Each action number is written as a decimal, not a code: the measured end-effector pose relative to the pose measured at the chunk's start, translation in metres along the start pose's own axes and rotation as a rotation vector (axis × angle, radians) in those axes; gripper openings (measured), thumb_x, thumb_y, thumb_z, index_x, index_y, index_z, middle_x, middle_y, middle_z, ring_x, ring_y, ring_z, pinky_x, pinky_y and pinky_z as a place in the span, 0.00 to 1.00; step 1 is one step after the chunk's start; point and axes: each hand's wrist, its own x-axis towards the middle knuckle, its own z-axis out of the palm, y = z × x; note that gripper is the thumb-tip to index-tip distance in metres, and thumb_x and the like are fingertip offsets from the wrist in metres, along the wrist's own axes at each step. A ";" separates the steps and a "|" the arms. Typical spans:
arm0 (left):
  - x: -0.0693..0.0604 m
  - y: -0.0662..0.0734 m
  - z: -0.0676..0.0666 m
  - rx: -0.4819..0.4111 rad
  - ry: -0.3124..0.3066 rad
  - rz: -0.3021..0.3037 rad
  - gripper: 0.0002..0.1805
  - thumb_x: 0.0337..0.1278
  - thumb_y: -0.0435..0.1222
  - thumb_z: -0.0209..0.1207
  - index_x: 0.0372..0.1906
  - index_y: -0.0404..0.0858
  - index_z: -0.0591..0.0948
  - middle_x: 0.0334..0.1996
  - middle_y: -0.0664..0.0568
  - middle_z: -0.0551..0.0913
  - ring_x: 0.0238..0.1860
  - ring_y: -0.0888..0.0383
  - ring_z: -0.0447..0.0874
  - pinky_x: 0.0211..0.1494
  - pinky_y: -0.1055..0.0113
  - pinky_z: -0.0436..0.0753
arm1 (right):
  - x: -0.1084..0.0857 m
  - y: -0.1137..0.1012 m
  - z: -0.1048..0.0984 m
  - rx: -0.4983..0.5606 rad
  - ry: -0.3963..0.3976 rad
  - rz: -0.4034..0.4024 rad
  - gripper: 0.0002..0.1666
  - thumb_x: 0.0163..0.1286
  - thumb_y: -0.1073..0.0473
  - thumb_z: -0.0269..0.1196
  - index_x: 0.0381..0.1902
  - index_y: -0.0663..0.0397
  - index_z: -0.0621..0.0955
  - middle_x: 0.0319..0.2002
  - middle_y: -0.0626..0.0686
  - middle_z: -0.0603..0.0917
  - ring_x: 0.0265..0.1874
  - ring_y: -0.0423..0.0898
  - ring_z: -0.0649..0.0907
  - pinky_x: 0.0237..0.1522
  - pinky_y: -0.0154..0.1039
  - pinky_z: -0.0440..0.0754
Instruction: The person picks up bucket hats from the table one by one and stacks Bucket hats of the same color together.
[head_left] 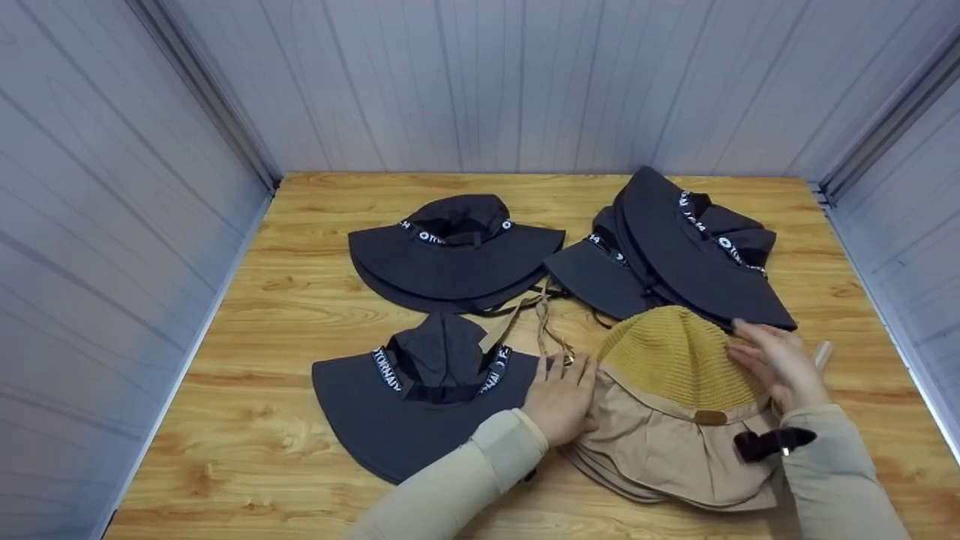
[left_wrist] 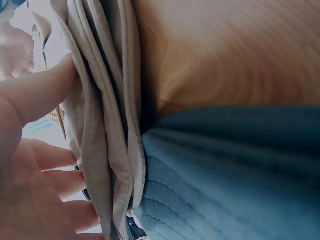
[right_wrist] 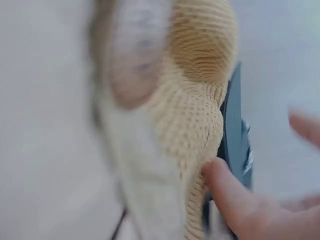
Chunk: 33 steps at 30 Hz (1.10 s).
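Note:
A hat with a yellow knitted crown [head_left: 679, 360] and a beige brim [head_left: 675, 457] lies at the front right, its brim in several layers. My left hand [head_left: 561, 397] touches the brim's left edge with fingers extended; in the left wrist view the thumb and fingertips of the hand [left_wrist: 40, 185] rest along the layered brim [left_wrist: 107, 125]. My right hand [head_left: 780, 364] is at the crown's right side, fingers loosely extended. The right wrist view has a fingertip of the hand [right_wrist: 265, 215] against the knitted crown [right_wrist: 190, 115].
Dark hats lie around it: one at front left [head_left: 442, 420], one at back left [head_left: 457, 262], and overlapping ones at back right [head_left: 697, 247]. Beige straps [head_left: 544, 322] trail between them. Panel walls [head_left: 480, 90] enclose the wooden table [head_left: 247, 360].

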 end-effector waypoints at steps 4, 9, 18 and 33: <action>0.000 0.000 -0.001 -0.015 -0.004 0.003 0.51 0.55 0.59 0.64 0.78 0.43 0.58 0.77 0.50 0.59 0.77 0.44 0.57 0.79 0.46 0.55 | 0.011 -0.002 -0.018 0.595 0.077 0.154 0.53 0.73 0.59 0.59 0.78 0.30 0.37 0.58 0.48 0.68 0.36 0.48 0.84 0.59 0.35 0.80; -0.001 -0.001 -0.001 -0.016 -0.007 0.013 0.50 0.55 0.59 0.64 0.78 0.43 0.58 0.77 0.50 0.59 0.77 0.44 0.57 0.79 0.45 0.56 | 0.030 0.006 -0.037 0.998 0.116 0.258 0.46 0.73 0.62 0.60 0.73 0.19 0.50 0.64 0.41 0.65 0.63 0.43 0.75 0.67 0.38 0.73; 0.000 -0.002 -0.001 -0.015 0.005 0.021 0.50 0.55 0.59 0.64 0.77 0.42 0.58 0.77 0.50 0.60 0.76 0.43 0.58 0.78 0.44 0.56 | 0.041 0.001 -0.024 1.200 0.210 0.240 0.48 0.67 0.67 0.65 0.70 0.17 0.58 0.62 0.38 0.70 0.71 0.33 0.63 0.72 0.34 0.64; -0.001 -0.002 0.000 -0.013 0.018 0.023 0.51 0.54 0.59 0.65 0.77 0.42 0.58 0.77 0.49 0.60 0.76 0.43 0.57 0.78 0.44 0.56 | 0.046 -0.009 -0.011 1.292 0.130 0.217 0.53 0.66 0.68 0.65 0.69 0.09 0.53 0.74 0.32 0.51 0.74 0.34 0.57 0.76 0.40 0.60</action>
